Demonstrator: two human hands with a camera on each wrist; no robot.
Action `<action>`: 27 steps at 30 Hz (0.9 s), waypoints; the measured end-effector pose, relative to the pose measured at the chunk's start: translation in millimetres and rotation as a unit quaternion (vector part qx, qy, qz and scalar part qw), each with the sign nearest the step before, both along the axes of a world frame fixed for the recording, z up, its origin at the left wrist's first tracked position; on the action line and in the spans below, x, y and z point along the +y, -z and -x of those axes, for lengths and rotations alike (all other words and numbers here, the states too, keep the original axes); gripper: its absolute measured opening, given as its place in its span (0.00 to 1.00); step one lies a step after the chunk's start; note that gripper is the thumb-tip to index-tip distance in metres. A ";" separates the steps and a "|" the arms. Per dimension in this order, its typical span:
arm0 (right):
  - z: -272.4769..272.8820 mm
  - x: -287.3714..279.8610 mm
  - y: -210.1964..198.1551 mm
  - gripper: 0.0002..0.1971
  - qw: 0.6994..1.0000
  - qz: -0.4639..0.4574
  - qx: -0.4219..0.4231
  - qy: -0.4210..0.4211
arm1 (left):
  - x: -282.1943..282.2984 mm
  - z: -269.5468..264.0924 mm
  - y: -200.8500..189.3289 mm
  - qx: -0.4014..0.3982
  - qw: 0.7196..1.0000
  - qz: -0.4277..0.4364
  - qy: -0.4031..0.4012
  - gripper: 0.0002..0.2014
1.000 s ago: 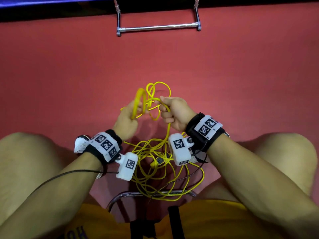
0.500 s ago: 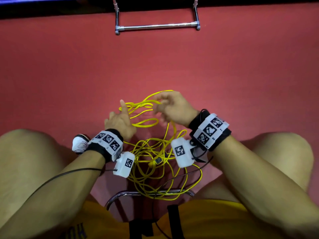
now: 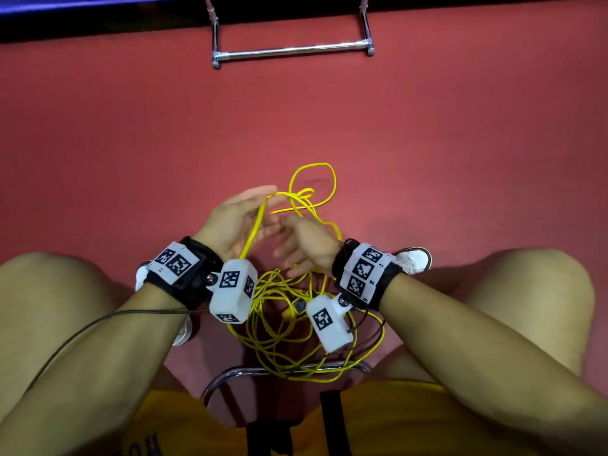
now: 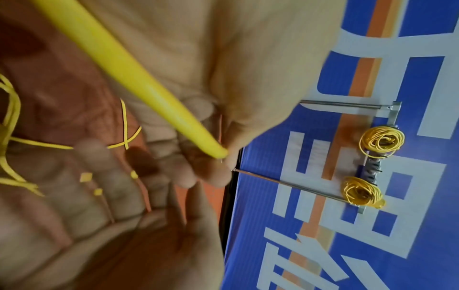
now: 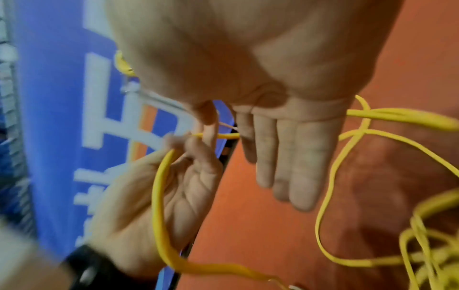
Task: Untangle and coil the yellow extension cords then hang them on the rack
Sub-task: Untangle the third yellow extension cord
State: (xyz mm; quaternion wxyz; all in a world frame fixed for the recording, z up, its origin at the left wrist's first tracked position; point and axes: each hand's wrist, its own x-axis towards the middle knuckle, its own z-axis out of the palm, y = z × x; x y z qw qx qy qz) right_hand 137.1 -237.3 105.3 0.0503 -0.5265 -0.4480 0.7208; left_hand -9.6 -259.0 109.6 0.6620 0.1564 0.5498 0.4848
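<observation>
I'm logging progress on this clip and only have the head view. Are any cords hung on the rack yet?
Observer: Yes. The left wrist view shows one coiled cord and a second coil hanging on the rack.
Operator: Does the left hand actually hold the loose cord?
Observer: In the right wrist view, the left hand has its fingertips curled onto the yellow cord, which runs down across the palm.
Operator: And the right hand?
Observer: In that same view, the right hand has straight fingers, with no grip on anything.
</observation>
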 end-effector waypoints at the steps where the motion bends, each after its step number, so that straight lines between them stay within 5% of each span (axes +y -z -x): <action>1: -1.1 2.0 6.7 0.23 0.998 0.045 0.020 0.036 | -1.2 -3.2 0.3 0.022 0.999 -0.008 0.027 0.11; 4: -3.8 17.7 20.8 0.27 0.956 0.165 0.146 0.196 | -7.6 -8.1 -0.2 0.038 0.995 -0.025 0.087 0.11; 7: -7.0 36.5 22.7 0.16 0.894 0.208 0.225 0.326 | -14.6 -12.9 0.1 -0.002 0.991 -0.040 0.130 0.10; 11: -3.5 50.5 35.2 0.07 0.896 0.188 0.186 0.356 | -21.8 -10.4 7.4 0.000 0.982 -0.023 0.187 0.15; 14: -7.1 58.8 37.1 0.09 0.876 0.174 0.156 0.421 | -28.5 -19.6 12.5 0.036 0.974 0.003 0.222 0.15; 16: -8.2 63.8 32.0 0.07 0.879 0.082 0.146 0.447 | -32.2 -28.0 14.3 0.071 0.972 0.026 0.224 0.14; 19: -2.1 56.2 5.2 0.09 0.919 -0.097 0.176 0.339 | -28.8 -31.6 14.9 0.065 0.986 0.039 0.146 0.17; 22: 1.2 35.9 -15.0 0.16 0.961 -0.155 0.167 0.156 | -18.2 -23.6 7.9 0.029 1.000 0.006 0.012 0.24; 24: -0.5 28.1 -10.0 0.16 0.970 -0.208 0.109 0.066 | -10.8 -14.1 5.3 0.007 0.999 -0.024 -0.048 0.32; 27: -2.3 30.3 9.1 0.16 0.960 -0.279 0.029 -0.011 | -4.2 -5.9 3.3 0.020 0.998 -0.002 -0.063 0.24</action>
